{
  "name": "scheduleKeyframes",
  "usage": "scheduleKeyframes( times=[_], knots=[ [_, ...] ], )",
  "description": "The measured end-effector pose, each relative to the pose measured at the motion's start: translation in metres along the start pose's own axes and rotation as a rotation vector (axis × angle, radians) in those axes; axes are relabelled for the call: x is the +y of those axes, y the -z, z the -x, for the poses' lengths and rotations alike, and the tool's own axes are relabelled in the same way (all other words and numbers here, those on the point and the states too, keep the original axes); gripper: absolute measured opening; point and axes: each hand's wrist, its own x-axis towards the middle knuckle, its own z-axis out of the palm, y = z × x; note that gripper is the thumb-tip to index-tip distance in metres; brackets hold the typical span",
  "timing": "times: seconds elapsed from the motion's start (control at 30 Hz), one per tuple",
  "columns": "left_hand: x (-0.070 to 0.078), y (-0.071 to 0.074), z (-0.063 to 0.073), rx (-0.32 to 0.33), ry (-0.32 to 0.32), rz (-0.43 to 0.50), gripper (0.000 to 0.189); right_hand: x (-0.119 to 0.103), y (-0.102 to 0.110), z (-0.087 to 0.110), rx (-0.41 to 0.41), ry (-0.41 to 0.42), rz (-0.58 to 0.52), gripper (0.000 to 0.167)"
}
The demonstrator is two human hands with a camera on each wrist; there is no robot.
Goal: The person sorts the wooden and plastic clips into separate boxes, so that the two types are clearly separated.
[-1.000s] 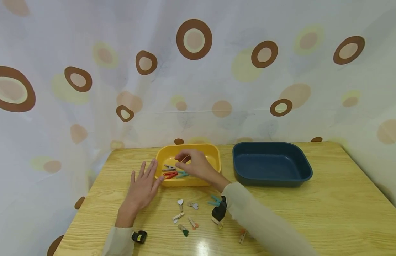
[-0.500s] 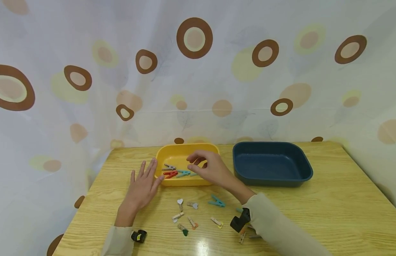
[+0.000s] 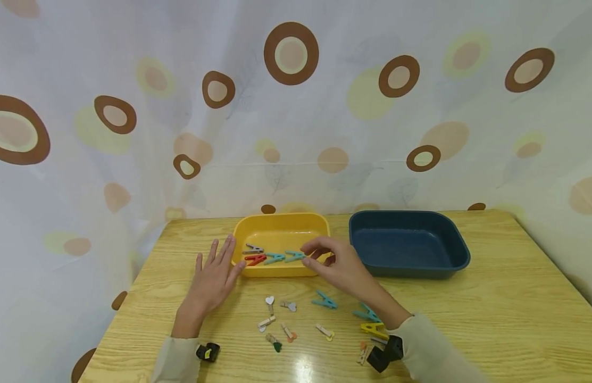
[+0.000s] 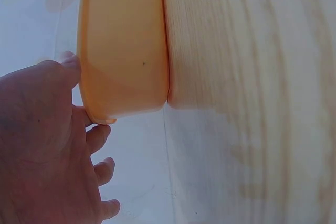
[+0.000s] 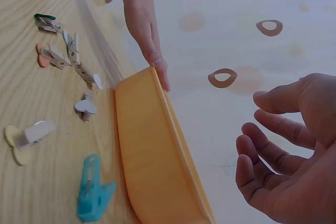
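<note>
My left hand (image 3: 211,284) rests at the left end of the yellow bin (image 3: 281,271), fingers extended and thumb touching its rim. In the left wrist view, the thumb and fingertips meet the bin's edge. Over the bin's right side hovers my right hand (image 3: 336,263), its fingers loosely bent and nothing held between them, as the right wrist view also shows. Inside the bin lie a grey clothespin (image 3: 253,249), a red clothespin (image 3: 255,259) and two light-blue clothespins, one (image 3: 275,258) beside the red one and another (image 3: 294,256) near my right fingertips.
A dark blue bin (image 3: 410,271) stands right of the yellow one. On the table in front lie several small wooden clothespins with hearts or shapes, such as a green-heart clothespin (image 3: 274,342), plus a blue clothespin (image 3: 325,300) and a yellow clothespin (image 3: 374,330). A patterned curtain (image 3: 296,133) hangs behind.
My right hand has moved right across the yellow bin, uncovering the second light-blue clothespin inside and more clothespins on the table. My left hand has stayed put.
</note>
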Motion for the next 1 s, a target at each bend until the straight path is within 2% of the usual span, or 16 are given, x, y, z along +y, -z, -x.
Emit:
scheduleKeyframes(
  times=[0.17,0.33,0.73,1.0],
  knots=[
    [0.0,-0.001,0.0,0.009,-0.002,0.009,0.071,0.009,0.004,0.012,0.037,-0.028,-0.021,0.017],
    [0.001,-0.001,-0.001,0.005,-0.002,0.02,0.072,0.019,0.006,0.024,0.056,-0.049,0.023,0.019],
    [0.0,-0.002,-0.001,-0.004,0.002,0.013,0.072,0.034,0.003,0.045,-0.05,-0.197,0.057,0.02],
    [0.0,-0.002,0.0,-0.008,0.007,0.015,0.072,0.047,-0.001,0.047,-0.074,-0.189,0.069,0.023]
  ],
)
